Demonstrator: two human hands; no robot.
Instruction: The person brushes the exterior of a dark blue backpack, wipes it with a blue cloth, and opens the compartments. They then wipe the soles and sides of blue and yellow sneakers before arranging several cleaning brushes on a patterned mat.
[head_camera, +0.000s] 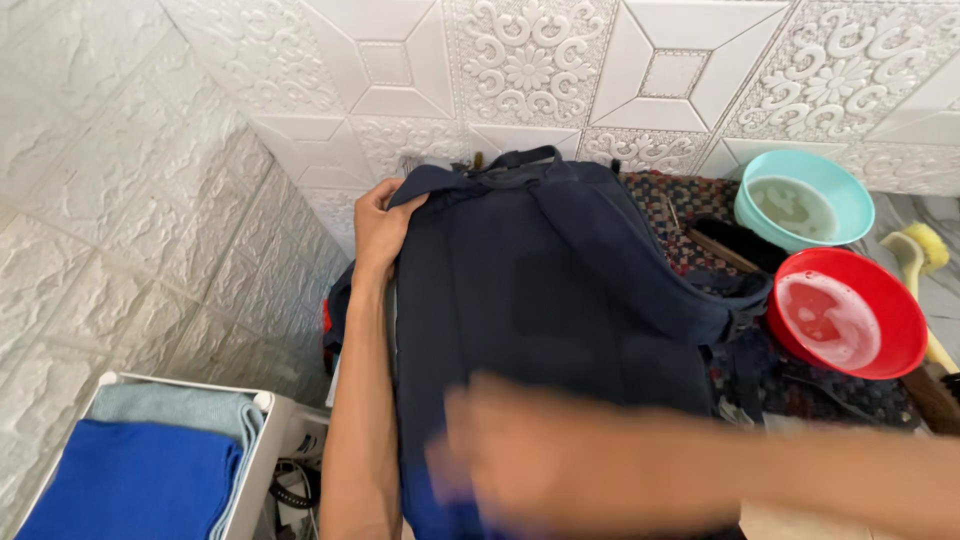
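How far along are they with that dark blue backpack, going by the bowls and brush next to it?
Done: the red bowl holds sudsy water, the teal bowl cloudy water, and a brush lies ready. In hand: the left hand grips the backpack at its top; the blurred right hand passes over its lower part. Left: no suds or wet patches show on the fabric.

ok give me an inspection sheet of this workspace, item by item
surface: patterned mat under the work
job's things: dark blue backpack lying flat, straps up
clutter: teal bowl and red bowl, both holding cloudy liquid; yellow brush beside them
grippers: left hand grips the backpack's top corner; right hand blurred over its lower part
cables: dark cords by the white bin
surroundings: embossed white wall tiles; folded blue cloths in the bin
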